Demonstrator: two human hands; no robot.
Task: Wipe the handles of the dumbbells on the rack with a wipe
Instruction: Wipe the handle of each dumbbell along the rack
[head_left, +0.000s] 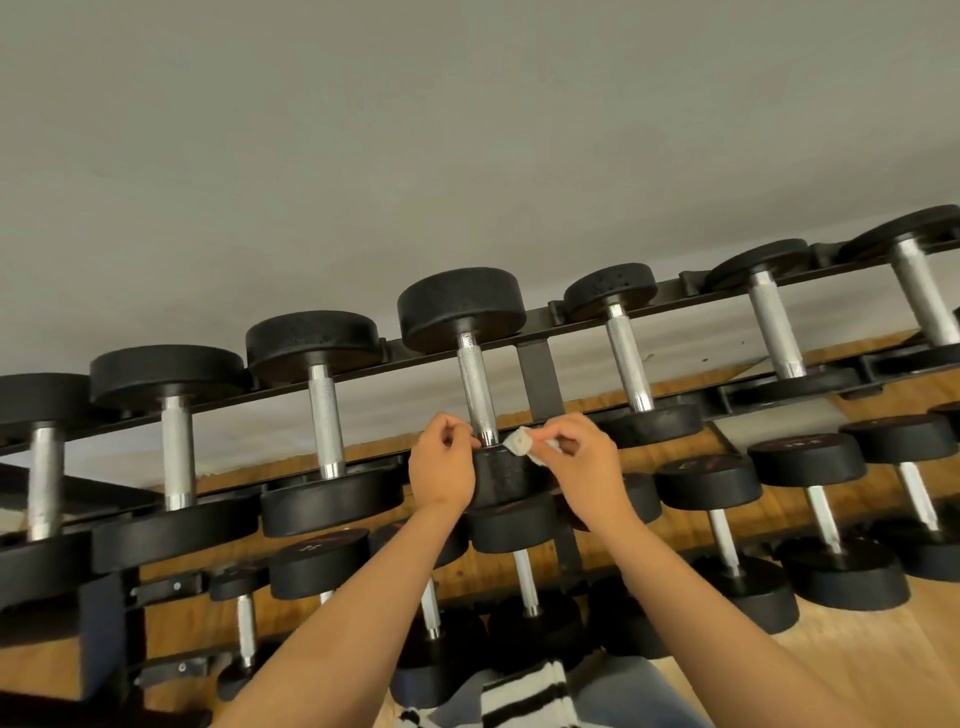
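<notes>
1. Wipe (519, 441): small, white, crumpled. It's pinched in my right grip (582, 457) btwn thumb & fingertips, just beside the near end of the handle (478, 395) of the middle dumbbell (460, 306). That's on the top tier of the rack (537, 374), close to its front rail.
2. My left grip (441, 467): fingers curled at the other side of that same handle end, right by the near head. Can't tell if it pinches a wipe corner, touches the steel or holds nothing.
3. Wipe handling (my guess): light, limp, prob. damp. It'll bunch up and won't push on its own, so better to wrap it round the bar under my fingers than hold it by a corner.
4. Handle: knurled steel mid-section w/ smooth collars at both ends. It's stiff & rough, and the knurl will likely drag or snag a thin wipe. So a moderate squeeze, then slide along the length w/ a twist.
5. Dumbbell: thick black heads, looks heavy, lying tilted across the front & back rails. No need to lift it; I'd wipe in place, hold on the bar only, and keep fingers out from btwn the near head & the front rail.
6. Progress: looks like I'm at the near end of this bar. Can't tell which other handles on the top or lower tier are done.
</notes>
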